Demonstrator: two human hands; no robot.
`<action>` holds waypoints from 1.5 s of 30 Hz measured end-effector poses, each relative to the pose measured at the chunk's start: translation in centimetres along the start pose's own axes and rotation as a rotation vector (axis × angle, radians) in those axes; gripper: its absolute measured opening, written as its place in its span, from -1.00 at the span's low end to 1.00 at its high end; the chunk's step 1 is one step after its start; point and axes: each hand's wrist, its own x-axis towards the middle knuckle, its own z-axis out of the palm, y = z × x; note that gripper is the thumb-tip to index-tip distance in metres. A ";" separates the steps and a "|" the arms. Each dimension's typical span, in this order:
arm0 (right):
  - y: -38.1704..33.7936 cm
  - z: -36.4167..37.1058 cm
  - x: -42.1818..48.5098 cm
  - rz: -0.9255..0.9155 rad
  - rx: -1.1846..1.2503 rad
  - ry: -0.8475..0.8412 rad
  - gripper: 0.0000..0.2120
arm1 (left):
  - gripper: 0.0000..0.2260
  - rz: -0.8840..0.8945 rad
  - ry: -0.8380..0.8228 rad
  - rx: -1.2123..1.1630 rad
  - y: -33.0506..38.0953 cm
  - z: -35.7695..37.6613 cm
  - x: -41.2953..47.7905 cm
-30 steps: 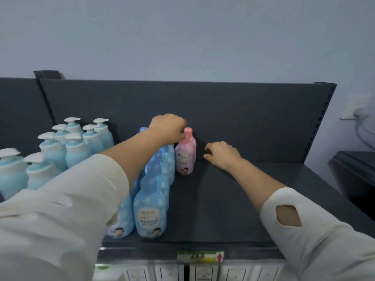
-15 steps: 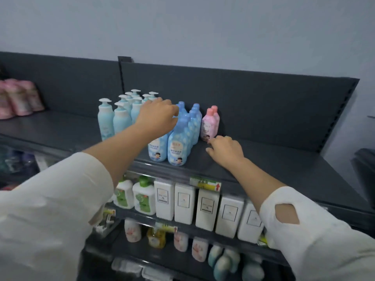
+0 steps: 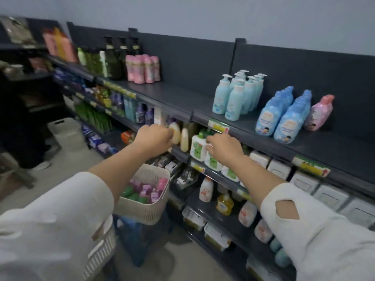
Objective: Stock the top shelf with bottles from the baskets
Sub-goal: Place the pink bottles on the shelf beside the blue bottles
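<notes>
Both hands hang empty in the middle of the frame, in front of the second shelf row. The left hand is loosely curled with nothing in it, and the right hand has its fingers spread a little and bent down, also holding nothing; that suits hands between one load and the next. Below the left hand, at lower centre, sits a beige basket on a blue stool, placed close to the shelving, probably so bottles can be lifted straight up. Inside lie small pink, purple and green bottles. The top shelf runs across the upper right, carrying pale blue pump bottles, blue bottles in tight rows, and a pink bottle touching them, with bare shelf on both sides for more.
</notes>
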 end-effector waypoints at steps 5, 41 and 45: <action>-14.5 4.6 2.8 -0.158 0.099 -0.092 -0.70 | -0.79 -0.198 -0.195 0.005 -12.2 5.2 -9.6; -60.9 46.2 13.8 -1.113 -0.039 -0.655 -0.56 | -0.66 -0.605 -1.004 -0.194 -38.5 41.4 -27.9; -63.0 49.8 13.3 -1.148 -0.159 -0.626 -0.54 | -0.63 -0.569 -1.098 -0.173 -38.7 44.2 -27.4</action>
